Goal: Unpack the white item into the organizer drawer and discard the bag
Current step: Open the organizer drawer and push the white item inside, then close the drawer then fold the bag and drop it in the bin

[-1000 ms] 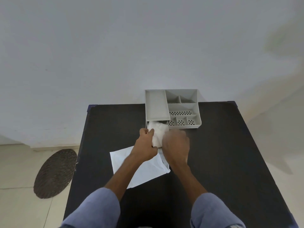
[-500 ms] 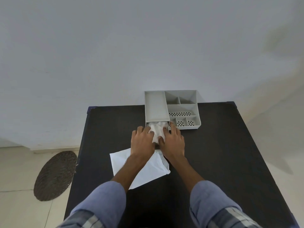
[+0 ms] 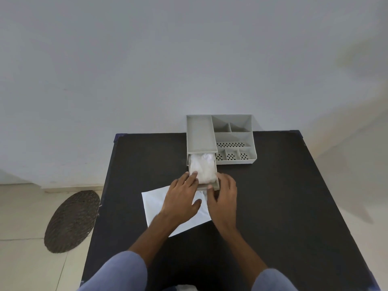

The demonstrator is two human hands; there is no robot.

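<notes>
A grey organizer stands at the far edge of the black table. Its drawer is pulled out toward me, and the crumpled white item lies inside it. My left hand rests flat at the drawer's near left corner, fingertips touching the white item. My right hand is at the drawer's near right corner, thumb on its front wall, holding nothing. The flat white bag lies on the table under my left hand.
The organizer's right half has several open compartments, some with perforated floors. A dark oval mat lies on the tiled floor left of the table. A white wall rises behind the table.
Both hands have drawn back toward me off the white item, which now lies uncovered in the drawer. A second ago my left hand still gripped it.
</notes>
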